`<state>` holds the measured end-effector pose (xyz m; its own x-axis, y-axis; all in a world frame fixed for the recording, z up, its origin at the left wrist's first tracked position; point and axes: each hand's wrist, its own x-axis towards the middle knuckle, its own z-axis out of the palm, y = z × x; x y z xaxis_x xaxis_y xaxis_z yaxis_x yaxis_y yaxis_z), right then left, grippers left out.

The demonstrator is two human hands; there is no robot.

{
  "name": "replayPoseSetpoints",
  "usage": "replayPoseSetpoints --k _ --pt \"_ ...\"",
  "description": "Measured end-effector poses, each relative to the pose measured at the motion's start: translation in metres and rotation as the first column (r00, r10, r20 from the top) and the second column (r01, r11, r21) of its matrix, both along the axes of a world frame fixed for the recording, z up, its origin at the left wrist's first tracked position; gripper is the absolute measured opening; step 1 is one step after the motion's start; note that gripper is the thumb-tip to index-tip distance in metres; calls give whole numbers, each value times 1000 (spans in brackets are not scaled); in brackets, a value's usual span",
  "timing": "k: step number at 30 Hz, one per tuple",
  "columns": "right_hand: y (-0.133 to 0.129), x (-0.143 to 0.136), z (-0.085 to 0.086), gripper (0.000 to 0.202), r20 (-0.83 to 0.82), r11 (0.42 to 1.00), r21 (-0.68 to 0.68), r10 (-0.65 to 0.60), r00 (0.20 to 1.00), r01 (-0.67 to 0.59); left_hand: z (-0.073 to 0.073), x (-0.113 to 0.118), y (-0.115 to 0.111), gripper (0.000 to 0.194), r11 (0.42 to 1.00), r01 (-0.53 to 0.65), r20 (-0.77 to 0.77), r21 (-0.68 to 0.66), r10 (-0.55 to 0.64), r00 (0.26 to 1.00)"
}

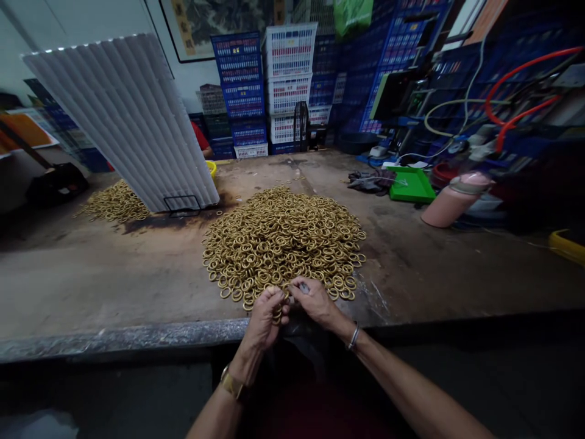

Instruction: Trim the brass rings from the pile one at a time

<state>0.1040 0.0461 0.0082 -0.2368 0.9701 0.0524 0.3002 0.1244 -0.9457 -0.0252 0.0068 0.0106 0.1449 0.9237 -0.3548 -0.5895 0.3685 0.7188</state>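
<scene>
A large heap of brass-coloured rings (283,235) lies on the worktable (406,268). At the heap's front edge, my left hand (267,314) is closed around a few rings (276,313), which show between its fingers. My right hand (315,300) touches the left one at the fingertips, its thumb and index finger pinched at a ring beside the left thumb. A small grey object (304,288) shows at the right hand's fingers; what it is cannot be made out.
Behind the heap at left, a corrugated panel (132,122) leans in a wire stand (183,206), with a smaller ring pile (114,202) beside it. A red sleeve (200,138) shows behind the panel. At right are a green tray (412,185), a pink bottle (452,201) and dark cloth (371,181).
</scene>
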Motion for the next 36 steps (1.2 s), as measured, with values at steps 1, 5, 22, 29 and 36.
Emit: replayPoseSetpoints --k 1,5,22,29,36 --pt "0 1 1 20 22 999 35 15 1000 -16 0 0 -1 37 1000 -7 -4 -3 7 1000" --pt "-2 5 1 19 88 993 94 66 994 -74 -1 2 -3 36 1000 -16 -37 6 17 999" --pt "-3 2 8 25 -99 969 -245 14 995 -38 -6 8 -9 32 980 59 -382 190 18 924" --pt "-3 1 11 20 -25 989 -150 5 1000 -9 -5 8 -9 33 983 66 -224 170 -26 974" --pt "-1 5 2 20 -61 987 -159 2 998 -12 -7 7 -10 30 984 44 -111 173 -25 994"
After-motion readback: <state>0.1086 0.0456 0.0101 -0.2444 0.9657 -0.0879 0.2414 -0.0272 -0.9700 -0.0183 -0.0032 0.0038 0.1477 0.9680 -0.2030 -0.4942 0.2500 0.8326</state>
